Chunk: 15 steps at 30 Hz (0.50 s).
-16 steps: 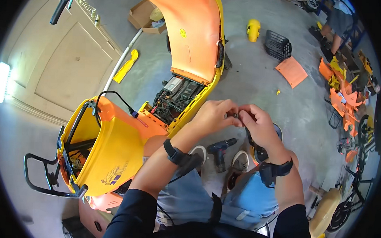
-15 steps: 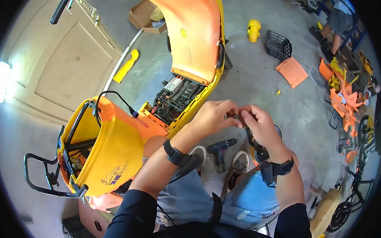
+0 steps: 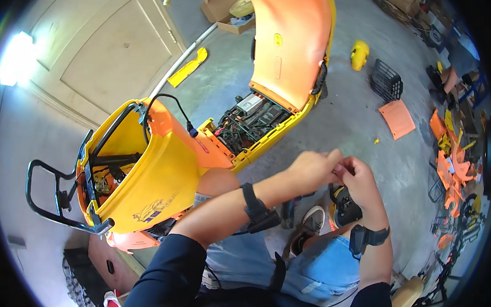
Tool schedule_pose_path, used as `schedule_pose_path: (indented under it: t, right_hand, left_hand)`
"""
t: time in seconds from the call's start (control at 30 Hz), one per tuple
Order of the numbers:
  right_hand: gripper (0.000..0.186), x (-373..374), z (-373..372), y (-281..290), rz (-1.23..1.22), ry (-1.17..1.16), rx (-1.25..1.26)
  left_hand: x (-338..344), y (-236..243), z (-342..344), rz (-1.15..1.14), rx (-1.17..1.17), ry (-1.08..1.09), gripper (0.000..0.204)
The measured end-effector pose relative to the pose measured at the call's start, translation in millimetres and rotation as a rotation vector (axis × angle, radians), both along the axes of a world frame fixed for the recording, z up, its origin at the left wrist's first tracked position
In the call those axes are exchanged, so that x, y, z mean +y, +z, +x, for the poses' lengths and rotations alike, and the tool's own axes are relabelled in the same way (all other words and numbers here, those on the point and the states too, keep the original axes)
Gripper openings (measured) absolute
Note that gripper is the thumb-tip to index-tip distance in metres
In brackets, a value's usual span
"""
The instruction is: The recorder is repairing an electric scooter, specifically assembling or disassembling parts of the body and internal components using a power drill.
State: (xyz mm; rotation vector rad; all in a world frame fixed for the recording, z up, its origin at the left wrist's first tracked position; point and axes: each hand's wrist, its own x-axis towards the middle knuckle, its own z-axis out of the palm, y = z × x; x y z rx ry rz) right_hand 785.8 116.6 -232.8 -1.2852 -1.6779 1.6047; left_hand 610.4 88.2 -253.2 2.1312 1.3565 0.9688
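Note:
My left hand (image 3: 313, 168) and my right hand (image 3: 361, 182) meet in front of me, above the floor. Both have thumb and fingers pinched together, tips touching or nearly so. Whatever small thing lies between them is too hidden to name. To their left stands a yellow and orange scooter body (image 3: 169, 178). Its open compartment (image 3: 254, 124) shows black wiring and a silver-grey box. Below my left forearm a cordless drill (image 3: 288, 212) is on the floor, mostly covered. Beneath my right hand is a round black and yellow thing (image 3: 345, 208), partly hidden.
On the floor beyond are a black plastic basket (image 3: 386, 80), an orange panel (image 3: 397, 120) and a yellow rounded part (image 3: 360, 54). Orange and yellow scraps (image 3: 455, 166) pile up at the right. Another person (image 3: 458, 63) is at the far right. A cardboard box (image 3: 221, 9) sits at the back.
My hands, still together, have moved a little right and down in the picture. The view has shifted too, and my left forearm now covers most of the drill.

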Motion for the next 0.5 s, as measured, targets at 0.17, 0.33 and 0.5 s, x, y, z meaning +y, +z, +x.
schedule_pose_path:
  t: [0.17,0.33,0.5]
  right_hand:
    - [0.013,1,5,-3,-0.018,-0.079,0.057]
    - [0.012,5,1,-10,-0.001,-0.132,0.102]
    - [0.014,9,-9,-10,-0.003,-0.055,0.060]
  left_hand:
    - [-9,-5,13,-0.112,-0.002,-0.019,0.043]
    - [-1,-10,7,-0.116,0.002,0.008,0.043]
    - [1,-14,-1,-0.120,0.090,0.058,0.032]
